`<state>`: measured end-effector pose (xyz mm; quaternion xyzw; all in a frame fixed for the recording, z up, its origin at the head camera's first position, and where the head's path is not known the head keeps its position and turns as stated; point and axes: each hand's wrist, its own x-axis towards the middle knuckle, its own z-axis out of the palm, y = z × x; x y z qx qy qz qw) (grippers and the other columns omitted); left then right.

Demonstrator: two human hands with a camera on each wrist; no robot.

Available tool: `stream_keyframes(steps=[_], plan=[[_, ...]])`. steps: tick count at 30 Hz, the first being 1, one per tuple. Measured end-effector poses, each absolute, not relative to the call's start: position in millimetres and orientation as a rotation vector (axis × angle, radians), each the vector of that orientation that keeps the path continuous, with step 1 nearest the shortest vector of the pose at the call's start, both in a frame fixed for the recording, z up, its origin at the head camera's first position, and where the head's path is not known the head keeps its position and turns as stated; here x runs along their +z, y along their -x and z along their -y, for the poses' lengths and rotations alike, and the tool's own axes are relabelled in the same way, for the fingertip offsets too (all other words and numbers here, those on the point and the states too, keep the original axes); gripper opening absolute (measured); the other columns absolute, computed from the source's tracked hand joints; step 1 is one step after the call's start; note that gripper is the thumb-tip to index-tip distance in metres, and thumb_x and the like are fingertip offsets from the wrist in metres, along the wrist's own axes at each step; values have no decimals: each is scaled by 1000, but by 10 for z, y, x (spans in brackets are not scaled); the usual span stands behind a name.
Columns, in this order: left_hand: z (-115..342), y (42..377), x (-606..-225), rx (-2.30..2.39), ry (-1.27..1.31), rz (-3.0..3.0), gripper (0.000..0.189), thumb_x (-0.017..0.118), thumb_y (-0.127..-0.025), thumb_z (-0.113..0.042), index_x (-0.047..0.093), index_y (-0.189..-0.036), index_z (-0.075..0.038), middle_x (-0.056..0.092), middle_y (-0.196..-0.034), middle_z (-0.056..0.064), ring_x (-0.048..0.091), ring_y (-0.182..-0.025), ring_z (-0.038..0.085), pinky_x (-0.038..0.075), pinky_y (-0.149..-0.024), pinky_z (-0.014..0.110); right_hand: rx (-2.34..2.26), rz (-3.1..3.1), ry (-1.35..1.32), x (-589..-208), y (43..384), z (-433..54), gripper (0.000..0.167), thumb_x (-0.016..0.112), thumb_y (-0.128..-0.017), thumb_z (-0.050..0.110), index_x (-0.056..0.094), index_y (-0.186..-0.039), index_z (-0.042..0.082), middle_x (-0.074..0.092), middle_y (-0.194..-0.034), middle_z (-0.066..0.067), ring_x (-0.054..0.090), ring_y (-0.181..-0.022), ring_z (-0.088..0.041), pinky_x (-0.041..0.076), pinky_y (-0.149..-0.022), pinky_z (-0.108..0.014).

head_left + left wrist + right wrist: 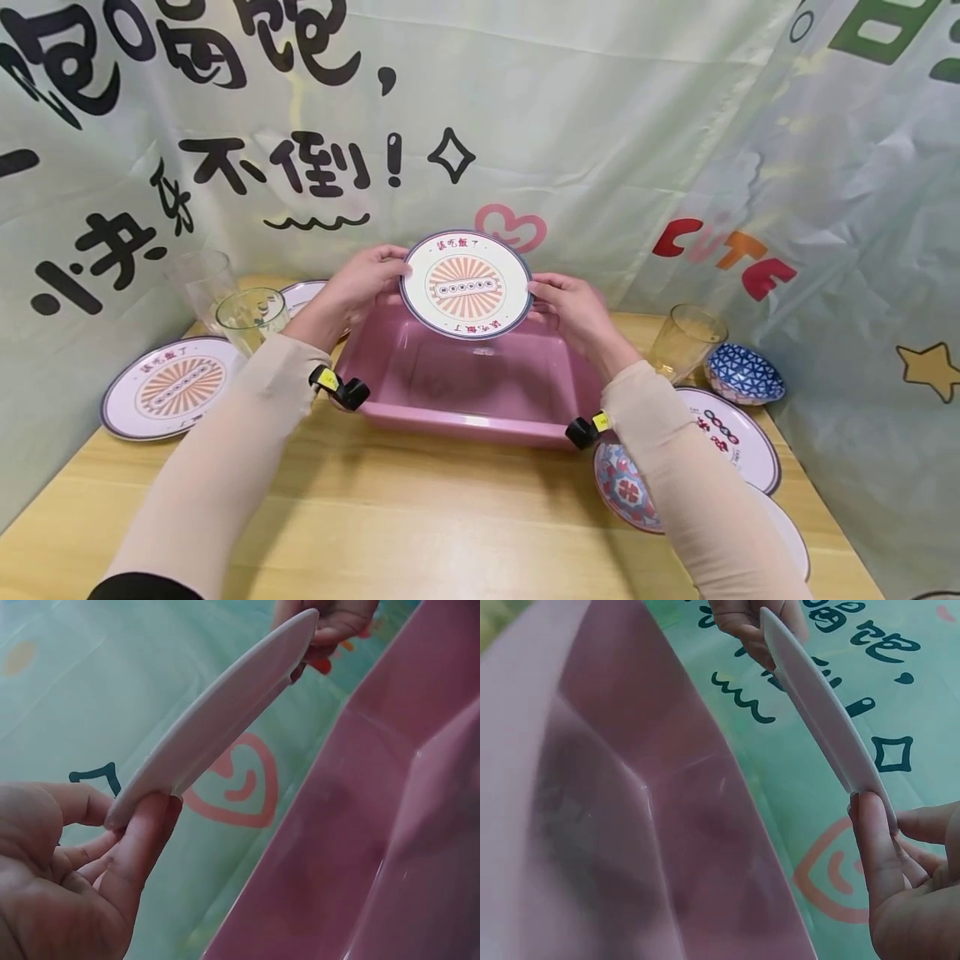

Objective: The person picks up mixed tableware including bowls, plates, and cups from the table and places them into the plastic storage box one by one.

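Sunburst plate [467, 285] held up and tilted near the far rim of the pink basin [465, 427]; left hand [363, 285] pinches its left edge, thumb and fingers drawn together across the rim; right hand [576, 310] pinches the opposite edge likewise; basin rests on the table [420, 517]; blue-patterned bowl [744, 374] stands right of it, second sunburst plate [178, 388] left.

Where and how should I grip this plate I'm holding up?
Probably pinch the plate at opposite edges, coming from left and right, as the left hand and right hand do: it's round, tilted and thin-edged.
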<state>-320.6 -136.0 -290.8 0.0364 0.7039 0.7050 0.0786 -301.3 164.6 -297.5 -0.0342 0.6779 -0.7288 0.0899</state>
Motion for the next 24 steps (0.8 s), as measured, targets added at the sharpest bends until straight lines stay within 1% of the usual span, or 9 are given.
stream_keyframes(steps=[3, 8, 11, 15, 18, 20, 24], plan=[[1346, 3272, -2921, 2021, -88, -2213, 33, 52, -99, -7, 49, -130, 1, 57, -102, 13, 62, -70, 10, 55, -59, 21, -2160, -2022, 102, -3003, 3067, -1633, 36, 58, -99, 8, 53, -130, -8, 65, -92, -9, 66, -75, -14, 58, -78, -29], [1314, 3367, -2958, 1913, -33, -2349, 24, 53, -99, -11, 54, -120, 2, 56, -91, 9, 54, -64, 9, 47, -54, 18, -2120, -2046, 60, -3043, 3155, -1602, 36, 57, -100, 10, 54, -131, -6, 64, -96, -10, 65, -79, -15, 58, -77, -27], [1295, 3409, -2985, 1879, -12, -2378, 25, 53, -99, -11, 54, -120, 4, 55, -86, 7, 51, -61, 8, 45, -51, 17, -2101, -2063, 25, -3070, 3206, -1584, 35, 57, -100, 11, 55, -131, -5, 63, -99, -12, 65, -81, -15, 58, -78, -28], [1276, 3454, -3024, 1845, 5, -2371, 33, 51, -100, -11, 53, -131, 2, 55, -88, 7, 50, -60, 8, 44, -51, 17, -2077, -2077, -5, -3117, 3271, -1576, 35, 56, -100, 11, 55, -130, -6, 62, -99, -12, 64, -80, -14, 58, -78, -27], [1265, 3476, -3051, 1828, 16, -2360, 36, 49, -101, -12, 52, -136, -2, 56, -92, 7, 51, -60, 8, 44, -50, 18, -2055, -2084, -25, -3152, 3312, -1574, 35, 57, -100, 11, 56, -130, -6, 63, -97, -11, 63, -78, -14, 58, -77, -26], [1261, 3486, -3067, 1811, 33, -2371, 35, 49, -102, -13, 52, -135, -3, 56, -96, 8, 52, -62, 8, 46, -51, 18, -2045, -2086, -30, -3169, 3338, -1568, 35, 57, -100, 11, 56, -131, -6, 63, -97, -11, 64, -78, -14, 58, -77, -26], [1257, 3511, -3091, 1756, 54, -2417, 33, 47, -103, -16, 53, -132, -2, 56, -105, 12, 56, -68, 12, 51, -57, 20, -2019, -2101, -16, -3193, 3391, -1555, 37, 55, -101, 12, 54, -133, -5, 62, -101, -12, 64, -79, -13, 57, -77, -25]])
